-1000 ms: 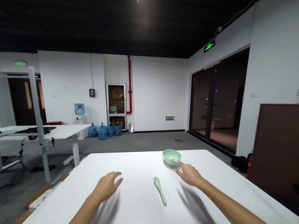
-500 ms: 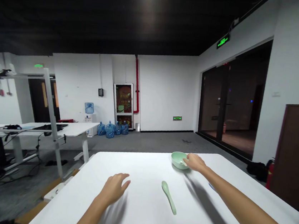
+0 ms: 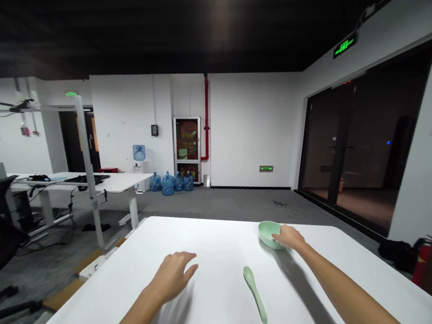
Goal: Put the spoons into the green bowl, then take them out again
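White work table: large, flat, with the items below on its top; a glass door and blue water bottles stand beyond it.

Pale green bowl: shallow, upright, near the table's far edge. Pale green spoon: lies flat, alone, nearer the person, its bowl end pointing away.

Right hand: fingers extended and close together, reaching the bowl's right rim; whether they grip cannot be told. A light touch at the rim suits a shallow bowl, leaving it seated flat.

Left hand: loosely spread and curved, empty, just above the tabletop, left of the spoon.

Change from one second earlier: the right fingertips, then just beside the bowl, now overlap its rim.
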Motion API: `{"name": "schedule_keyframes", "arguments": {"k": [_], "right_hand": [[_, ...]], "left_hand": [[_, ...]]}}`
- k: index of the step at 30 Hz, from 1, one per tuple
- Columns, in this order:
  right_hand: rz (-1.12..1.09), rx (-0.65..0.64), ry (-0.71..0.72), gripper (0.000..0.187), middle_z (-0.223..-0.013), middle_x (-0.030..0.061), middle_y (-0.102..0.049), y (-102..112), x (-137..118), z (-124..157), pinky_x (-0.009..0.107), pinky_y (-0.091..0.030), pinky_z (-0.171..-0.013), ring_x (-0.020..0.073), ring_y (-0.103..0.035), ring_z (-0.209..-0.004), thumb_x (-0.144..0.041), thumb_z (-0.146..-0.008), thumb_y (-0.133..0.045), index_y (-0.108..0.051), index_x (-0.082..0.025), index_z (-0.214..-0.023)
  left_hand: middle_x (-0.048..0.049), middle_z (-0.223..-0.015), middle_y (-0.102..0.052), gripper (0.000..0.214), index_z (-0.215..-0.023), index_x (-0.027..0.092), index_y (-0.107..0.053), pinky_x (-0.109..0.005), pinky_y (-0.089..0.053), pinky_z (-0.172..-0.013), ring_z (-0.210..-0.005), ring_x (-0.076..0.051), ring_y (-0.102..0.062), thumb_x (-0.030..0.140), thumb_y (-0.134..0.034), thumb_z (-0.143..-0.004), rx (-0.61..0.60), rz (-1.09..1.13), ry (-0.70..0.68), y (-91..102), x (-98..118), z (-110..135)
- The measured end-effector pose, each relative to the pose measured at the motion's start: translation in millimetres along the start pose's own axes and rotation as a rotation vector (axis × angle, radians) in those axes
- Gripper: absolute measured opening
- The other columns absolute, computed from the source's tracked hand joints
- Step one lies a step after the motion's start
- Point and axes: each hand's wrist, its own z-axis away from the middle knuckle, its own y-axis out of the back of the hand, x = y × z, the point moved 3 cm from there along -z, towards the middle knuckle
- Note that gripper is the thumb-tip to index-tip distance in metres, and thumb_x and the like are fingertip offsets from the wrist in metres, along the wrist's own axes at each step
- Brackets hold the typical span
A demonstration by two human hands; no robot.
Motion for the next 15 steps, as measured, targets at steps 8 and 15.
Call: {"name": "schedule_keyframes", "arguments": {"k": [8, 15], "right_hand": [[-0.037, -0.042, -0.036, 0.046, -0.118, 0.0178, -0.067, -21, 5, -13, 0.033, -0.048, -0.072, 0.0308, -0.066, -0.102, -0.043, -0.078, -0.060, -0.067, -0.013, -0.112], [-0.042, 0.007, -0.019, 0.042, -0.112, 0.0178, -0.070, -5, 1, -1, 0.031, -0.045, -0.069, 0.0287, -0.068, -0.096, -0.047, -0.085, -0.054, -0.070, -0.015, -0.107]], "left_hand": [[-0.0038, -0.136, -0.064, 0.049, -0.133, 0.028, -0.060, -0.041, -0.041, -0.107, -0.126, -0.026, -0.057, 0.051, -0.038, -0.096, -0.012, 0.000, -0.012, 0.1, -1, -2], [-0.0036, -0.137, -0.064, 0.049, -0.133, 0.028, -0.061, -0.040, -0.041, -0.106, -0.127, -0.026, -0.057, 0.050, -0.038, -0.096, -0.009, -0.002, -0.013, -2.9, -1, -4]]}}
